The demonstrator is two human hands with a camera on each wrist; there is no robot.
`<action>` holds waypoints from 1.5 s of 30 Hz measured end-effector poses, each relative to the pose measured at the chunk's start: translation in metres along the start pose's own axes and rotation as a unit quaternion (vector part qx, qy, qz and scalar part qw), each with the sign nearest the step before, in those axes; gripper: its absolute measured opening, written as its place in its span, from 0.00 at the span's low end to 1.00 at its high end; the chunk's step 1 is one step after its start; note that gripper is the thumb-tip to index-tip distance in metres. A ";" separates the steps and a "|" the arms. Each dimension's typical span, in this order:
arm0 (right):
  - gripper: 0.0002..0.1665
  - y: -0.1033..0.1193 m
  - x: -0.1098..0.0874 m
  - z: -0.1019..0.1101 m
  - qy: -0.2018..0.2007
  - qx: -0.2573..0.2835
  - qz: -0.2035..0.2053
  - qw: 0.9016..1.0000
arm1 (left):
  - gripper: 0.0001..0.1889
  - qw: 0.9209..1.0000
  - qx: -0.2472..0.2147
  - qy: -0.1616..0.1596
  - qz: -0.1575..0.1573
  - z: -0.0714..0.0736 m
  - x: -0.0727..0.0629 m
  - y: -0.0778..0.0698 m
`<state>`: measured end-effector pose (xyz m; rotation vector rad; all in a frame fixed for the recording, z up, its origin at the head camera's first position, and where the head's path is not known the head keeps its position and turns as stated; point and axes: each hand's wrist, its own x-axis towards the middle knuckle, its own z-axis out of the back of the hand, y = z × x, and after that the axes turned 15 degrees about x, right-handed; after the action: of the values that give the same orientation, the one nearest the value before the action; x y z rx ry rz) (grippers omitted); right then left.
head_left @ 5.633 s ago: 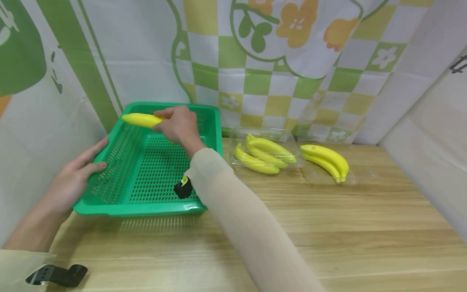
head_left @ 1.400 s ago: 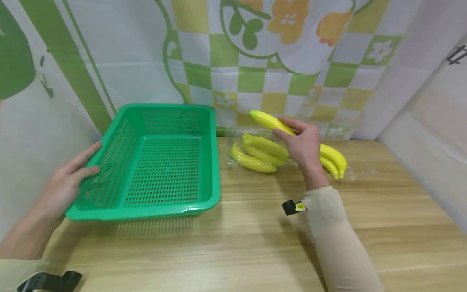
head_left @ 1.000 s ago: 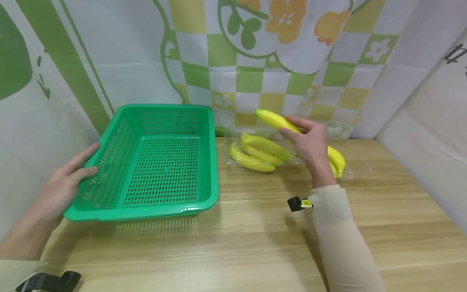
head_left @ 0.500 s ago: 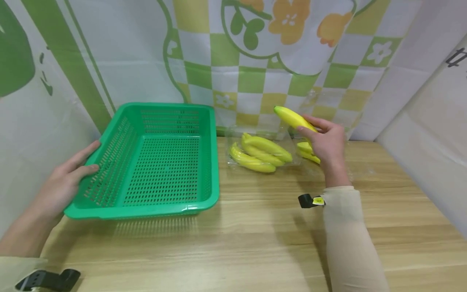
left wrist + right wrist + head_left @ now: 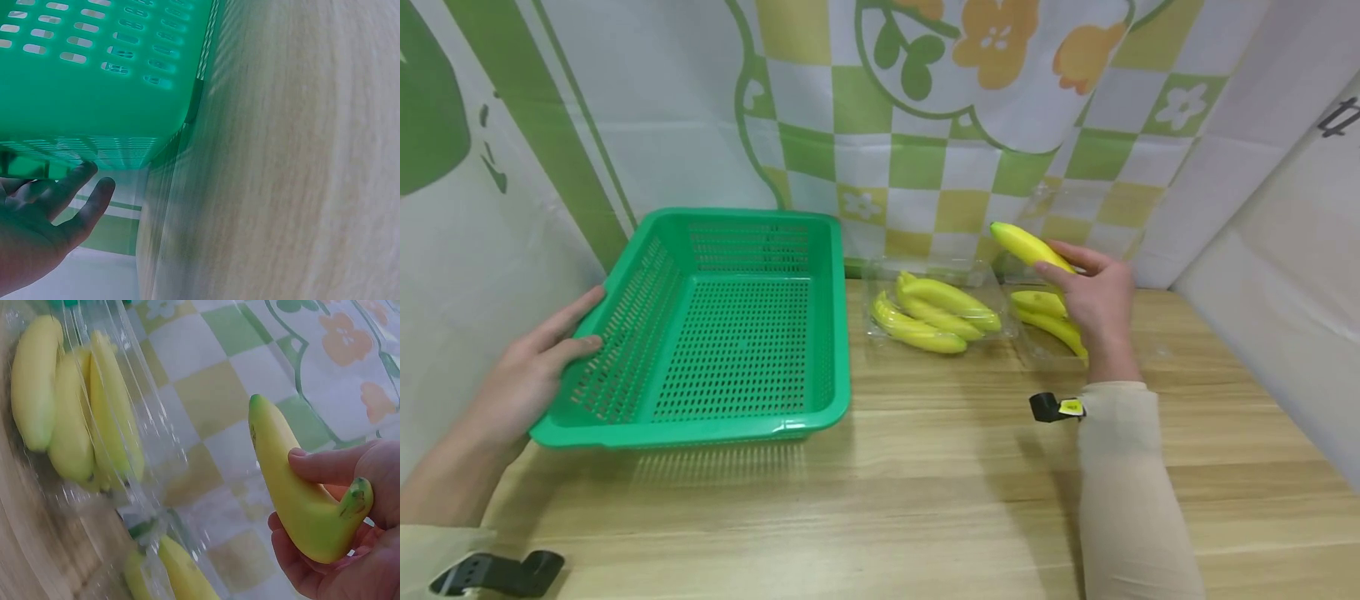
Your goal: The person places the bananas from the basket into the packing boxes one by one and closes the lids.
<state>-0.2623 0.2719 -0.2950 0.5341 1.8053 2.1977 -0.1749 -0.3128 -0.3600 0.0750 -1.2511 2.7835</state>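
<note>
My right hand (image 5: 1093, 300) holds a yellow banana (image 5: 281, 481) with a green tip, thumb on one side and fingers beneath. The banana hangs above the right clear plastic box (image 5: 1037, 346), which has yellow bananas (image 5: 1052, 321) in it, partly hidden by the hand. Left of it stands another clear box (image 5: 981, 271) with several bananas (image 5: 940, 312) inside. My left hand (image 5: 527, 375) grips the left rim of a green perforated basket (image 5: 692, 433); its thumb lies over the rim. The basket has nothing in it. In the left wrist view, fingers (image 5: 94, 200) show beside the basket's outer wall.
Everything stands on a wooden table (image 5: 910, 500). A patterned cloth (image 5: 910, 167) hangs behind, close to the basket and boxes. White side walls (image 5: 1292, 275) border the table. A black wrist camera (image 5: 1048, 407) sits at the right cuff.
My right hand has carried the banana from over the basket rightward past the left box to above the right box. The left hand stays on the basket rim.
</note>
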 end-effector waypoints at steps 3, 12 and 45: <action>0.29 -0.002 0.002 0.006 -0.001 -0.002 -0.010 1.000 | 0.32 1.000 0.000 0.000 0.000 0.000 0.000 0.000; 0.29 -0.008 0.010 0.020 -0.008 -0.032 -0.038 0.999 | 0.31 1.000 0.002 0.004 0.007 0.001 0.000 0.000; 0.31 -0.036 0.022 0.036 0.046 -0.144 -0.053 0.987 | 0.31 1.000 0.003 0.008 0.015 0.003 0.000 -0.001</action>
<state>-0.2685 0.3199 -0.3213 0.2737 1.4797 2.3853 -0.1746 -0.3143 -0.3574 0.0339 -1.2496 2.8078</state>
